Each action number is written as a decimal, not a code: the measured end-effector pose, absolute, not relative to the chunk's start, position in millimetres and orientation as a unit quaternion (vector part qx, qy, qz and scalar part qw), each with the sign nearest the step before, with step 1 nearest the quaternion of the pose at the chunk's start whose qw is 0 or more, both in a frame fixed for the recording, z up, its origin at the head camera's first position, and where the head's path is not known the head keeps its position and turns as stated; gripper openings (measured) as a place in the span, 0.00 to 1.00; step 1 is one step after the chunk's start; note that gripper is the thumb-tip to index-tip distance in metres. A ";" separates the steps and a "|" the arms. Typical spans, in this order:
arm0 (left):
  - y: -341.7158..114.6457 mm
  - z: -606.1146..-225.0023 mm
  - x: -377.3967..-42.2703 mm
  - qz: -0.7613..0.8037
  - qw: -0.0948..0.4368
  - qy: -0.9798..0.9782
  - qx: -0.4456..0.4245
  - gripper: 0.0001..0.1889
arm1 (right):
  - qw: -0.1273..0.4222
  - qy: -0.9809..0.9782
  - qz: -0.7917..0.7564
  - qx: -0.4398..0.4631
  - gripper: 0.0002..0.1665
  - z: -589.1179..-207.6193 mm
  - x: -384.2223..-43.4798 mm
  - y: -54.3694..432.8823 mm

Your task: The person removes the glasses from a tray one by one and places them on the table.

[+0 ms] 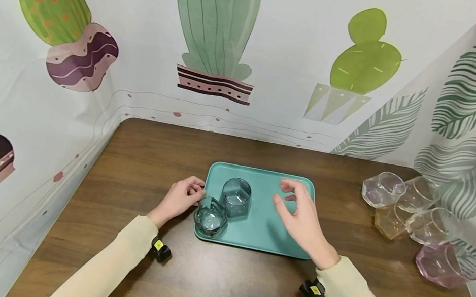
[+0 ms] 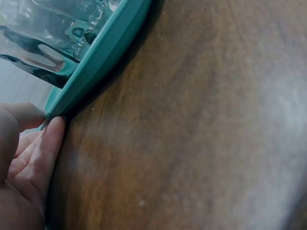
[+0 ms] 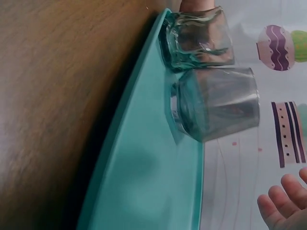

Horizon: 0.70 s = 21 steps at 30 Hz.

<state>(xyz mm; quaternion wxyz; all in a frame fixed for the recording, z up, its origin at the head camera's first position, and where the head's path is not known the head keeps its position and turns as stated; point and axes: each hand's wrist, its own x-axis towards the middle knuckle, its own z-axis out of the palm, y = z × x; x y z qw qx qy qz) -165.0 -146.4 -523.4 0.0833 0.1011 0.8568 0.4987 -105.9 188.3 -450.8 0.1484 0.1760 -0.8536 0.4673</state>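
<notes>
A teal tray (image 1: 264, 234) lies on the brown wooden table with two grey-tinted drinking glasses at its left end. The taller glass (image 1: 236, 200) stands close beside the shorter, squarish glass (image 1: 210, 219) at the near left corner. My left hand (image 1: 178, 198) is at the tray's left edge; in the left wrist view its thumb and fingers (image 2: 53, 139) pinch the rim. Over the tray's right half hovers my right hand (image 1: 301, 219), fingers loosely bent and apart, holding nothing. The right wrist view catches its fingertips (image 3: 278, 201) away from both glasses.
Several clear and tinted glasses cluster at the table's right side, among them an amber glass (image 1: 390, 221) and a pink glass (image 1: 444, 266). A cactus-patterned cloth (image 1: 287, 63) hangs behind the table (image 1: 135, 154).
</notes>
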 end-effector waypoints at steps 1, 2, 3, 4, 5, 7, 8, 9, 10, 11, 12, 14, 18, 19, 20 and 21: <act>-146.6 -523.8 -165.2 0.498 0.084 0.857 0.100 0.12 | 0.144 -0.856 0.463 0.179 0.24 -451.5 -107.2 185.5; -146.6 -524.0 -165.5 0.498 0.085 0.857 0.099 0.12 | 0.138 -0.857 0.461 0.183 0.25 -452.4 -108.5 182.9; -146.7 -524.2 -165.6 0.499 0.086 0.857 0.098 0.12 | 0.134 -0.859 0.458 0.187 0.25 -453.3 -109.9 180.2; -146.6 -524.3 -165.8 0.499 0.087 0.857 0.097 0.12 | 0.127 -0.861 0.455 0.189 0.26 -454.3 -111.1 177.8; -146.5 -524.4 -166.0 0.499 0.087 0.857 0.097 0.12 | 0.119 -0.862 0.453 0.192 0.26 -455.8 -112.4 175.5; -146.2 -524.9 -166.3 0.501 0.085 0.856 0.099 0.12 | 0.099 -0.864 0.452 0.197 0.29 -458.7 -114.9 171.1; -146.2 -524.8 -166.3 0.501 0.083 0.856 0.100 0.12 | 0.086 -0.866 0.451 0.198 0.30 -460.0 -116.0 168.9; -146.2 -524.7 -166.3 0.502 0.082 0.855 0.101 0.12 | 0.073 -0.868 0.450 0.197 0.32 -461.2 -117.2 166.7; -146.3 -524.8 -166.2 0.502 0.080 0.855 0.102 0.12 | 0.058 -0.870 0.449 0.196 0.34 -462.5 -118.2 164.9; -146.4 -524.7 -166.0 0.502 0.079 0.855 0.102 0.12 | 0.045 -0.871 0.449 0.195 0.36 -463.8 -119.3 163.1; -146.5 -524.7 -165.7 0.502 0.078 0.855 0.102 0.12 | 0.033 -0.871 0.449 0.196 0.37 -464.8 -120.5 161.3; -146.8 -524.5 -165.1 0.501 0.078 0.856 0.102 0.12 | 0.010 -0.871 0.449 0.199 0.41 -467.0 -122.7 158.5; -146.7 -524.1 -165.1 0.498 0.078 0.857 0.103 0.12 | -0.029 -0.866 0.450 0.215 0.47 -471.5 -128.5 155.6; -146.6 -523.9 -165.1 0.499 0.078 0.857 0.104 0.12 | -0.039 -0.865 0.449 0.220 0.49 -472.7 -130.1 155.1; -146.6 -523.8 -165.1 0.500 0.077 0.856 0.103 0.12 | -0.049 -0.864 0.448 0.225 0.51 -473.8 -131.7 154.6; -146.7 -523.9 -165.2 0.500 0.076 0.856 0.104 0.12 | -0.059 -0.863 0.447 0.227 0.52 -475.1 -133.3 154.2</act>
